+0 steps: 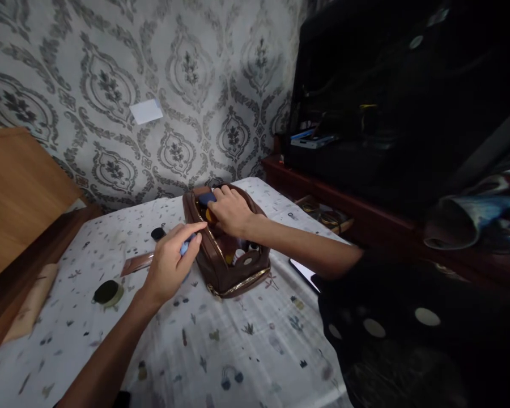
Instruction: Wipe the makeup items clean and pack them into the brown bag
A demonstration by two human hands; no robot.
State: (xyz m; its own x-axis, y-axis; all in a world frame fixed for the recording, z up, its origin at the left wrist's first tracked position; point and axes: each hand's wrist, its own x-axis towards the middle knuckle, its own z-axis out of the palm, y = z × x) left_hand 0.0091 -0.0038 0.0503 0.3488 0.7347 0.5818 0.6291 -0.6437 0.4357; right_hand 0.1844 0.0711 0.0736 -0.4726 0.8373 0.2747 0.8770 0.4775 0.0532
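A brown leather bag (202, 266) with gold zippers lies unzipped on the table, its top gaping. My right hand (230, 211) reaches into the opening, fingers bent down; whatever its fingertips hold is hidden. Beside those fingers show a dark blue item (207, 198) and a yellow item (209, 216). White items (238, 256) sit at the near end of the opening. My left hand (170, 263) is at the bag's left side, index finger stretched to the zipper edge. A light blue object (185, 247) shows between its thumb and fingers, mostly covered, and seems held there.
On the patterned white cloth (221, 345) left of the bag are a green round jar (108, 293), a pinkish flat packet (136, 263) and a small black round item (157, 233). A phone (305, 273) lies to the right. A dark cabinet with a screen (391, 113) borders the right side.
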